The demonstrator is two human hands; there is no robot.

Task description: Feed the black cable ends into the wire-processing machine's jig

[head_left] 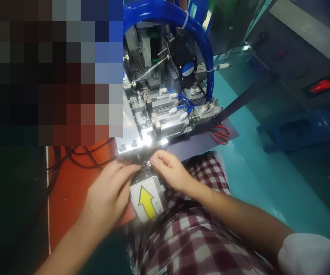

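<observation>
My left hand (110, 187) reaches in at the front edge of a metal machine (165, 118), its fingers closed together and the fingertips at a small slot. Facing it, my right hand (170, 170) is closed in a pinch with curled fingers. A small, thin, light-coloured piece (147, 164) shows between the fingertips of both hands; its kind is too small to make out. Just below the fingers sits a white label plate (135, 196) with a yellow arrow (147, 200) pointing at the machine. What lies beneath my left fingers is hidden.
Thick blue tubing (165, 13) arches over the machine. Red-handled snips (221, 134) lie on a grey surface (189, 147) to the right. Black cables (89, 156) run over the orange-red tabletop (76, 202). At upper right, a machine panel bears a lit red switch (321, 86).
</observation>
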